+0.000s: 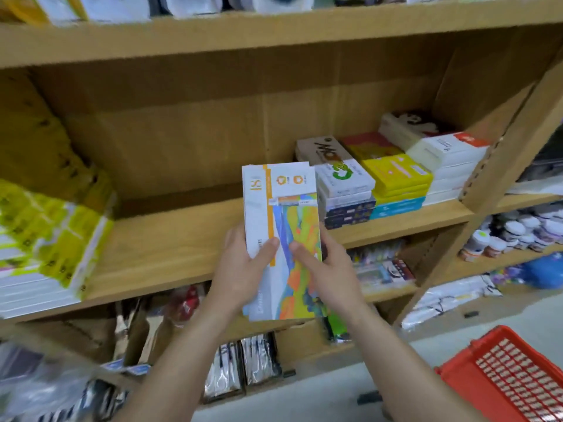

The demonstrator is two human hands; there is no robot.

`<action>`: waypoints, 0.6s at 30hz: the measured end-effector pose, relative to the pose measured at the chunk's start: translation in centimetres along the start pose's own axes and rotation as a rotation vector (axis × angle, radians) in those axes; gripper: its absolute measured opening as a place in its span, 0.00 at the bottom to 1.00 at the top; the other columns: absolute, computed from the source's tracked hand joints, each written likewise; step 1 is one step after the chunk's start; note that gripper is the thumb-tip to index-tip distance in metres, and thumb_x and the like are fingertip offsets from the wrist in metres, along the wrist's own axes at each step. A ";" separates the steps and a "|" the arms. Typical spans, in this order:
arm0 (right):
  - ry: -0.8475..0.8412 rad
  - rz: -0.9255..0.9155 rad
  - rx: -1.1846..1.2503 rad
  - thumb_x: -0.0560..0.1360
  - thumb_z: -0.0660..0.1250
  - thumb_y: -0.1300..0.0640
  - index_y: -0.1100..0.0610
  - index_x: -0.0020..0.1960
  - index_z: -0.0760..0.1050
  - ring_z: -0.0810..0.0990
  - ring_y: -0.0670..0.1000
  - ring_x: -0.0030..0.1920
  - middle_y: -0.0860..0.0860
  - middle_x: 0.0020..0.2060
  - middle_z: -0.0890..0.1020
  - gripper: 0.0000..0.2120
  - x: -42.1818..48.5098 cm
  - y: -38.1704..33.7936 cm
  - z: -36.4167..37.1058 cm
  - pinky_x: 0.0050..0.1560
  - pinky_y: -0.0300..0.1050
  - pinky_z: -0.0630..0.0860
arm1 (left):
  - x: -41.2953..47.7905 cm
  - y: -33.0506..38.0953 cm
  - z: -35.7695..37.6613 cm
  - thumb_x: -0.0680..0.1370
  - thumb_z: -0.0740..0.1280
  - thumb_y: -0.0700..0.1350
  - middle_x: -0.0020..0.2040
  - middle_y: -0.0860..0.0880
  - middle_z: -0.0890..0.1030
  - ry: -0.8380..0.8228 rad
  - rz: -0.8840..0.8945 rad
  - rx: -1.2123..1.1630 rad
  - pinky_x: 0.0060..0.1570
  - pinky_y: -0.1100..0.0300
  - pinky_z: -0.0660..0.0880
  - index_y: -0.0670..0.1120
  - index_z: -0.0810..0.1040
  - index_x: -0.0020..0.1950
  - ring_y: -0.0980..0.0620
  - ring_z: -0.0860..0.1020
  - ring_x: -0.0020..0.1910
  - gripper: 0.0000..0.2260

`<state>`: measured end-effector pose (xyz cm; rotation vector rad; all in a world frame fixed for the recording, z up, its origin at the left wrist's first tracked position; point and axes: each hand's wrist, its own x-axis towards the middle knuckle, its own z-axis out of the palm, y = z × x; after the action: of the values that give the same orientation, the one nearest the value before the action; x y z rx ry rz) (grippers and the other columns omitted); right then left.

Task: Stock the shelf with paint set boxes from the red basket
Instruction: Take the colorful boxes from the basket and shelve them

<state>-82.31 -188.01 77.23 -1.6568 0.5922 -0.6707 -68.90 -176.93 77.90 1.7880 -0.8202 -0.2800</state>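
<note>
Both hands gripping a small stack of boxes [281, 239], held upright in front of the shelf [182, 239]: left hand [243, 269] clamped on the left edge, thumb across the white face; right hand [323, 269] clamped on the right edge, thumb on the coloured print. Stack poised over the bare middle of the board, not yet set down. Basket [511, 376] on the floor at 4 o'clock, contents hidden from here.

Risks, judged from the hold: top edges of the stack stepped, so an inner box could slide out during the lowering. Piles [380, 181] close at 2 o'clock; a drift that way could knock the front one off the edge. Yellow packs [45, 239] at 9 o'clock overhang the board and could be pushed off by a wide elbow. A stack left standing on end could topple.

Counts: hands, two. Boxes in the grip, at least two by the offset edges, exact number unclear. Basket, one. Piles at 2 o'clock, roughly four side by side, several layers each.
</note>
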 end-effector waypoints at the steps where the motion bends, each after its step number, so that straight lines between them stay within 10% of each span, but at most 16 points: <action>1: -0.006 -0.001 -0.015 0.78 0.70 0.41 0.36 0.66 0.77 0.87 0.41 0.42 0.39 0.51 0.88 0.17 1.4 -0.3 0.8 0.41 0.45 0.80 | 1.4 -0.5 -0.5 0.72 0.62 0.66 0.50 0.70 0.75 0.012 0.020 0.020 0.49 0.57 0.74 0.77 0.72 0.52 0.54 0.77 0.54 0.10; 5: -0.012 0.013 -0.063 0.78 0.70 0.43 0.38 0.63 0.80 0.87 0.40 0.39 0.41 0.50 0.89 0.14 5.9 -0.9 2.9 0.42 0.44 0.81 | 5.5 -2.3 -1.6 0.72 0.62 0.67 0.50 0.66 0.77 0.023 -0.041 0.025 0.42 0.72 0.71 0.61 0.74 0.63 0.60 0.80 0.51 0.22; 8: -0.015 0.124 -0.088 0.76 0.70 0.39 0.39 0.55 0.84 0.89 0.55 0.43 0.44 0.44 0.90 0.11 8.6 -0.2 3.1 0.46 0.55 0.85 | 7.4 -3.4 -1.8 0.69 0.66 0.64 0.53 0.64 0.83 -0.027 -0.125 -0.062 0.54 0.53 0.79 0.62 0.73 0.61 0.53 0.83 0.54 0.22; 12: 0.007 0.155 -0.142 0.79 0.70 0.43 0.37 0.28 0.80 0.78 0.38 0.22 0.37 0.20 0.77 0.20 9.9 0.2 2.7 0.25 0.31 0.70 | 8.0 -4.3 -1.5 0.72 0.70 0.53 0.60 0.54 0.85 -0.181 -0.224 -0.276 0.62 0.41 0.77 0.57 0.75 0.68 0.49 0.84 0.57 0.24; 18: -0.018 0.066 -0.022 0.81 0.67 0.48 0.43 0.62 0.80 0.86 0.36 0.50 0.36 0.50 0.88 0.11 7.2 0.8 1.4 0.46 0.34 0.81 | 4.4 -5.4 -3.0 0.73 0.70 0.61 0.60 0.69 0.81 -0.258 -0.183 -0.333 0.54 0.62 0.79 0.75 0.73 0.62 0.64 0.81 0.59 0.19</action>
<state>-76.29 -192.19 77.05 -1.6545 0.6405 -0.6030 -61.88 -176.70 74.97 1.5308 -0.7380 -0.7366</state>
